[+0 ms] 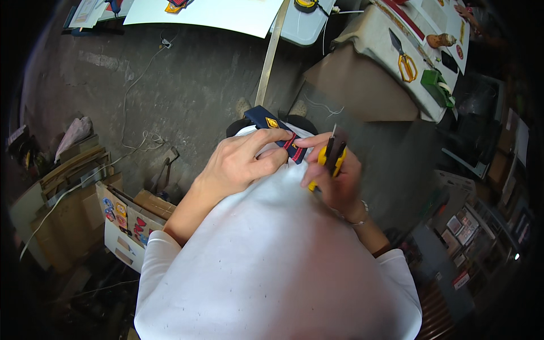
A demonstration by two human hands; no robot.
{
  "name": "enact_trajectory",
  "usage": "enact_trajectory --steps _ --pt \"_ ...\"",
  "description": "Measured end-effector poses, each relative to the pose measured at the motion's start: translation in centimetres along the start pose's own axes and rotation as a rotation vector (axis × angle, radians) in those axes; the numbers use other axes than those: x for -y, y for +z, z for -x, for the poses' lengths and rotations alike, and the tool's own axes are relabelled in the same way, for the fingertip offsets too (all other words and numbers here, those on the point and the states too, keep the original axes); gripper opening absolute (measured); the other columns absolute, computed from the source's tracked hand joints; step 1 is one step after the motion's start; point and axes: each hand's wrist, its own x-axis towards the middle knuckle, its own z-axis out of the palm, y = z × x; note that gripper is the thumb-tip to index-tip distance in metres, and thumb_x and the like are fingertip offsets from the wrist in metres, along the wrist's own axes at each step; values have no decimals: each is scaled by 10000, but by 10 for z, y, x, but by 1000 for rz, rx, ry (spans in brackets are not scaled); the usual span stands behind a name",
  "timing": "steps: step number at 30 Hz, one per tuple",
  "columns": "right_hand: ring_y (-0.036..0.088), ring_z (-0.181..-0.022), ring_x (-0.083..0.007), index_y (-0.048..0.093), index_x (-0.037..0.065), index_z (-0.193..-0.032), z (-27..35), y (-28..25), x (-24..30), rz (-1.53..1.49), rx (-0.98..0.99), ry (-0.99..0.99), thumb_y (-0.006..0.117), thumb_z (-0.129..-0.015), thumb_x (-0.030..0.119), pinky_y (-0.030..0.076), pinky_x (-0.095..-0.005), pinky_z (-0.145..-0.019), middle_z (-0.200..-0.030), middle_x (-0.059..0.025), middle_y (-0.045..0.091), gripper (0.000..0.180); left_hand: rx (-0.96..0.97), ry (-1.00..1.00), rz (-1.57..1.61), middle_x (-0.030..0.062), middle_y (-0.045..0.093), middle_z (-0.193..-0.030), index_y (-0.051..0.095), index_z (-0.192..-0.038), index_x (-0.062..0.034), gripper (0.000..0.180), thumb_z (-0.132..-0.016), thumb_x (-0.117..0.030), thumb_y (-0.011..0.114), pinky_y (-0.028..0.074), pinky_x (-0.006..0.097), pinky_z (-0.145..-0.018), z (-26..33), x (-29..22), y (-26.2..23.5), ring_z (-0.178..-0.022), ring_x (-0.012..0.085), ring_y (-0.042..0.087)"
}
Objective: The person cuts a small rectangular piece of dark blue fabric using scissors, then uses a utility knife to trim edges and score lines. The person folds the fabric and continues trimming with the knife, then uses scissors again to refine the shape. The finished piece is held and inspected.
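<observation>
Trimming a navy patch held at chest height.

The left hand (241, 161) pinched the dark navy fabric strip with yellow and red emblems (271, 126), its long axis running up-left from the grip; the right hand (334, 173), clamped on small yellow-handled snips (330, 154), sat just beside the strip's near end.

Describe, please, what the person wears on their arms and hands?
Both hands, left hand and right hand, are bare, with no gloves. Short white T-shirt sleeves end above the elbows, so the forearms are uncovered. A thin bracelet circles the right wrist.
</observation>
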Motion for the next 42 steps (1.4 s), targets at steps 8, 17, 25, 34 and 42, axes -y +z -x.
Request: enact_trajectory --steps 8,17,25,34,42 --pt "608 -625 -51 535 -18 -1191 -16 -23 37 60 119 220 634 -1000 140 493 -221 -612 -992 -63 681 267 200 26 -45 221 717 -1171 560 -989 -59 247 -820 -67 741 583 315 -552 -5 4 -24 -813 277 739" --pt "567 -688 -25 538 27 -1185 -40 -7 10 232 -37 -66 824 -821 82 491 -213 -527 -882 -5 575 466 -130 1 82 200 558 -1391 691 -933 -112 143 -827 -62 772 599 310 -752 -24 15 -3 -1016 231 686" --pt "600 -612 -50 541 5 -1205 -39 -2 25 -194 5 238 763 -853 73 521 -224 -528 -878 -47 632 421 -413 -328 595 228 182 -1652 718 -901 -125 101 -867 -94 808 527 462 -1058 -21 7 19 -1352 416 538" --pt "605 -597 -71 550 -23 -1230 -40 -3 24 -243 106 302 709 -890 93 533 -232 -528 -904 -74 655 393 -208 -321 542 236 325 -1575 734 -848 -69 149 -839 -164 848 578 487 -1021 -30 11 -10 -1266 444 610" --pt "666 -651 -172 547 -37 -1325 -21 -14 47 291 -23 -55 554 -1016 134 540 -289 -599 -979 -156 716 353 -274 -252 343 231 362 -1538 769 -872 -75 81 -827 -106 829 600 496 -1000 -36 13 -14 -1224 431 635"
